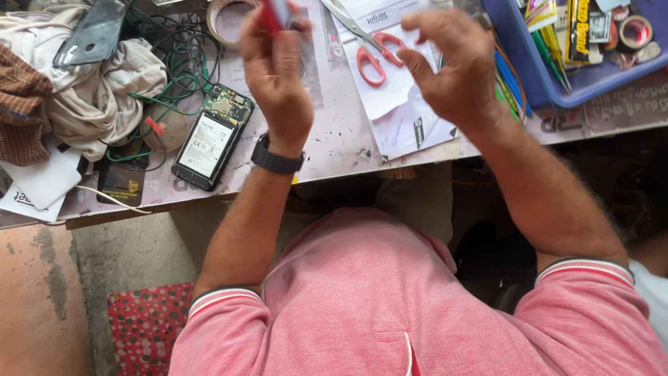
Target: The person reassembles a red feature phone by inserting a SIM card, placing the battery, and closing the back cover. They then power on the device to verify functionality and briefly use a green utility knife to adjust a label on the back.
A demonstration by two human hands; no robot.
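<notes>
I see my left hand (277, 73) raised over the pale, scuffed bench (334, 143), its grip closed on a small red object (277, 12) pinched at the fingertips near the top edge of the view; too much of it is cut off and blurred for me to tell what it is. A black wristwatch (277, 159) sits on that wrist. My right hand (452, 66) hovers just beside it, fingers curled and apart, holding nothing that I can make out. Between and behind the hands lie red-handled scissors (372, 52) on white paper sheets (400, 111). To the left of my left hand rests an opened black phone with its back cover off (212, 137), next to a tangle of green wires (174, 66) and a crumpled beige cloth (97, 97). A roll of tape (224, 17) lies behind the left hand. At the far right stands a blue plastic tray (550, 87) of small tools and packets.
</notes>
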